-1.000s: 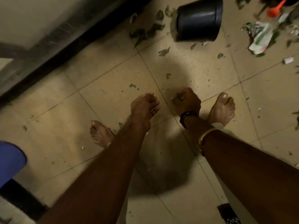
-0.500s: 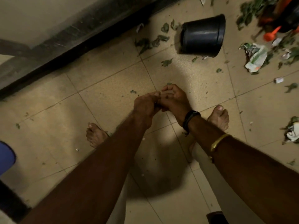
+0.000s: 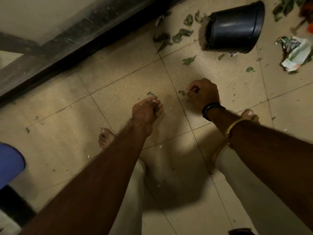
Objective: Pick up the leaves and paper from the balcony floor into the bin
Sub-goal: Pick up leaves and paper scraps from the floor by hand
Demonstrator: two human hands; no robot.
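**Hands part, right hand takes a leaf scrap off the tile**

Half a second ago the two hands met fingertip to fingertip at the centre of the frame; now they are apart. The right hand (image 3: pixel 203 94), with a black wristband (image 3: pixel 212 109) and a gold bangle (image 3: pixel 234 125), has shifted right of centre. It pinches a small leaf (image 3: pixel 182 92) between thumb and forefinger, low over the tiled floor (image 3: pixel 118 85). The left hand (image 3: pixel 146 111) stays at centre with its fingers curled in together; I cannot tell whether they enclose anything.

The black bin (image 3: pixel 235 29) sits in the upper right. Loose leaves (image 3: pixel 183 35) lie to its left, near the dark sill (image 3: pixel 71 41) that crosses the upper left. One single leaf (image 3: pixel 188 60) lies between the right hand and the bin. Crumpled paper (image 3: pixel 295 54) lies at the right edge, beside the bin. A blue object (image 3: pixel 10 164) cuts in at the left edge. Both forearms cover the person's bare feet in part
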